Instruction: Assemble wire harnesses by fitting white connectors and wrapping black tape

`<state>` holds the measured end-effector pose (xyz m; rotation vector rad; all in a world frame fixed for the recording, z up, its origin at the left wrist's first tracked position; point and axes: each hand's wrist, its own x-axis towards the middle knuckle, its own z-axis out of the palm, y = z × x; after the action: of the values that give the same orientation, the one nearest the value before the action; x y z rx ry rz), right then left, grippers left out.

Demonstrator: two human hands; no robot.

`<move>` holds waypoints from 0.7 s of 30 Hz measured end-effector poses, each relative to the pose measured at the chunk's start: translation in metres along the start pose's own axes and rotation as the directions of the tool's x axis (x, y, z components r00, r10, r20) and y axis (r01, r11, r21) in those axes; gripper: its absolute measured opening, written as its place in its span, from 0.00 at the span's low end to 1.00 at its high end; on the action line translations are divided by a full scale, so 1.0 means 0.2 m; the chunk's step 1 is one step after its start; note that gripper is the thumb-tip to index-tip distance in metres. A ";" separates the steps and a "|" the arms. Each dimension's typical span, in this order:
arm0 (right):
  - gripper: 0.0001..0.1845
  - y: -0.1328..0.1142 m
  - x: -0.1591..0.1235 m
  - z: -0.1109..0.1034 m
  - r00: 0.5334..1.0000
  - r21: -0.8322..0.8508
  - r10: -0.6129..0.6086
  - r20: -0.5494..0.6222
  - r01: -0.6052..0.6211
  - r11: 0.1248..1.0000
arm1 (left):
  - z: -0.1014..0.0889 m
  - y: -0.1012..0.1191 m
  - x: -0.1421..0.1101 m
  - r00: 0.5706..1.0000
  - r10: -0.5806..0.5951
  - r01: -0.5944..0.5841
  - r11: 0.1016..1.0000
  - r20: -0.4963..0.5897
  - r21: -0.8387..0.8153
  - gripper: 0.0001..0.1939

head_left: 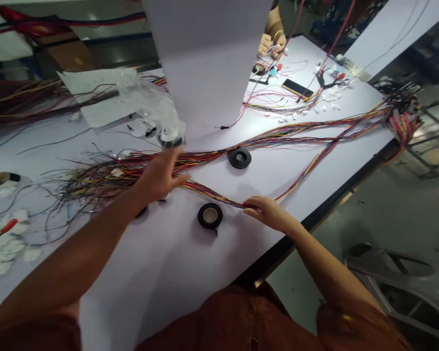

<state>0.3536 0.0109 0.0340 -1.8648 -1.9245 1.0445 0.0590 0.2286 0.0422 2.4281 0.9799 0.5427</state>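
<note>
My left hand (pixel 163 174) is over the loose wire ends, its thumb and fingers apart, at the left part of a long bundle of coloured wires (pixel 201 157). Slightly blurred, it shows nothing clearly gripped. My right hand (pixel 266 212) pinches a thinner wire branch (pixel 223 199) that bends toward me from the main bundle. Between my hands and nearer to me lies a roll of black tape (pixel 202 217) with its end loose. Another black tape roll (pixel 232 159) rests against the main bundle.
A white upright panel (pixel 212 63) rises behind the bundle. Clear plastic bags (pixel 149 100) and a paper sheet (pixel 95 92) lie at back left. Another person's hands (pixel 272 45) hold wires beyond the panel. The table's black edge (pixel 322 212) runs along the right, with a grey stool (pixel 395 278) beyond.
</note>
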 end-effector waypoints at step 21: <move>0.11 -0.29 0.13 0.22 0.964 0.039 -0.261 0.043 0.259 0.965 | -0.09 -0.41 -0.86 0.988 -0.151 0.156 0.896 -0.044 0.415 0.37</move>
<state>0.2783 0.0277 0.0333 -1.5288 -2.0959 1.0369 -0.1094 0.1610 -0.0200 2.6806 1.4006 0.3117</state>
